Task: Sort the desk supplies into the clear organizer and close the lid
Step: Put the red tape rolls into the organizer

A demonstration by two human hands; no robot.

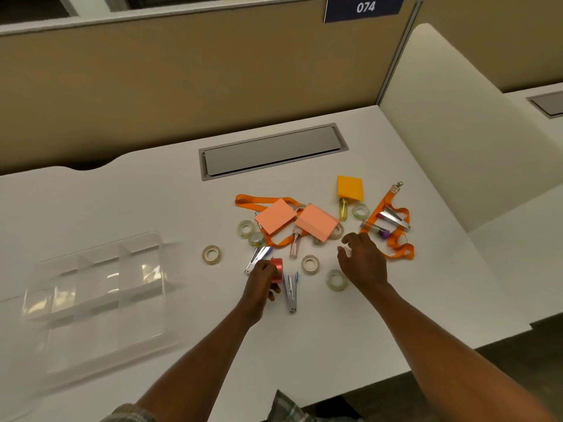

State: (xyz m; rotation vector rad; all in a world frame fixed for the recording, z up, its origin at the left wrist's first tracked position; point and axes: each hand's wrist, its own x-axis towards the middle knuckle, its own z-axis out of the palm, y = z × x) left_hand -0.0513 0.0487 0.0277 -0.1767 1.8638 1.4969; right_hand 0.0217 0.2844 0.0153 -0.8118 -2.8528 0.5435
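The clear organizer (100, 287) lies open at the left of the white desk (152, 208), its compartments bare. My left hand (262, 281) is shut on a red tape roll (277, 269), just above the desk beside a stapler (291, 292). My right hand (362, 260) hovers open, fingers spread, over the pile of supplies. That pile holds several clear tape rolls (310, 264), two pink sticky-note pads (275, 220), a yellow pad (350, 187), orange lanyards (396, 239), small tubes (295, 243) and another stapler (259, 257).
A grey cable hatch (271, 150) is set into the desk behind the pile. A tan partition (182, 86) closes the back, and a cream divider (457, 147) closes the right. The desk's front edge runs close to my body.
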